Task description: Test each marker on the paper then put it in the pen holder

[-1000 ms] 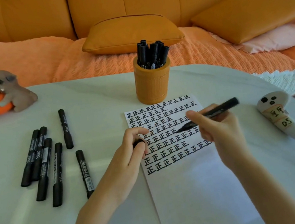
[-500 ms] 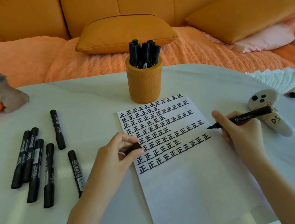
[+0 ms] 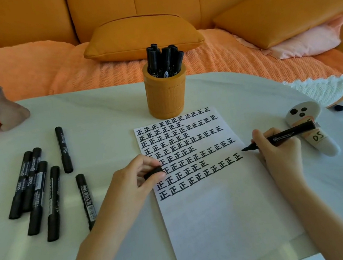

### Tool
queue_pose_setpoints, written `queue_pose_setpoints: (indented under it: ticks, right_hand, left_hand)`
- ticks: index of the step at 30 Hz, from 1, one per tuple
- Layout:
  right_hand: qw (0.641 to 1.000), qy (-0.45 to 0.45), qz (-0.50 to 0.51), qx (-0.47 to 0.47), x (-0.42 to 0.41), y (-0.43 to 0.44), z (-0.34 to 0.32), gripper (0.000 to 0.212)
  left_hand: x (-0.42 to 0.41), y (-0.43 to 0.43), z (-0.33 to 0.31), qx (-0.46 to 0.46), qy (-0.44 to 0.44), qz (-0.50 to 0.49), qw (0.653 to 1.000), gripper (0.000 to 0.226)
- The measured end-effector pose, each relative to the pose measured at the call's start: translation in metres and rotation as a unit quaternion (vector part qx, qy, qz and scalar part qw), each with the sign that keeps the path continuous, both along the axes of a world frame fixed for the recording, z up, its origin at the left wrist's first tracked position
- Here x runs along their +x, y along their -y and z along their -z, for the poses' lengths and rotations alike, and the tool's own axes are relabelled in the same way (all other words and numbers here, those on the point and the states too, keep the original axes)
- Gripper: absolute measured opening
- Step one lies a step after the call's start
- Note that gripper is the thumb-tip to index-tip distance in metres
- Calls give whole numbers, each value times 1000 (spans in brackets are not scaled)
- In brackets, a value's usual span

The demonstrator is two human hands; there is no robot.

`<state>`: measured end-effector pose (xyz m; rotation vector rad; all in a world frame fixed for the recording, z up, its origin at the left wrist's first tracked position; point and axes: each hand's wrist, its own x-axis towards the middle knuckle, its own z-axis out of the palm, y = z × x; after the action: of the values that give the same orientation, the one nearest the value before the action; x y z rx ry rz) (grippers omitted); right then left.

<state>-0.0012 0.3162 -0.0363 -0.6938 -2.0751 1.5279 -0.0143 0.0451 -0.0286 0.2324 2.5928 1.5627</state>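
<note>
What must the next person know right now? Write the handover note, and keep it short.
Left hand: pinches the marker cap over the paper's left edge.
Right hand: grip on the uncapped marker, tip at the paper's right edge.
Done: rows of test marks cover the paper's upper half; several markers stand in the pen holder.
Left: cap this marker, put it in the pen holder, then test the six capped markers lying on the table left of the paper.

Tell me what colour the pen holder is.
The pen holder is orange, with black markers standing in it; the head view shows it clearly.
</note>
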Motion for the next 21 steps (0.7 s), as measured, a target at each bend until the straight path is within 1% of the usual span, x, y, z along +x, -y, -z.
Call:
queue_pose_setpoints:
  ticks: [6, 10, 21]
  right_hand:
    - [999, 4, -19, 27, -1, -1, 2, 32]
    - [999, 11, -13, 45, -2, -2, 3, 31]
    - [999, -7, 13, 41, -3, -4, 4, 28]
  left_hand:
    - [-1, 0, 0, -2, 7, -2, 1000, 15]
    - [-1, 1, 0, -4, 9, 0, 1000, 15]
    - [-1, 1, 0, 2, 14, -3, 1000, 15]
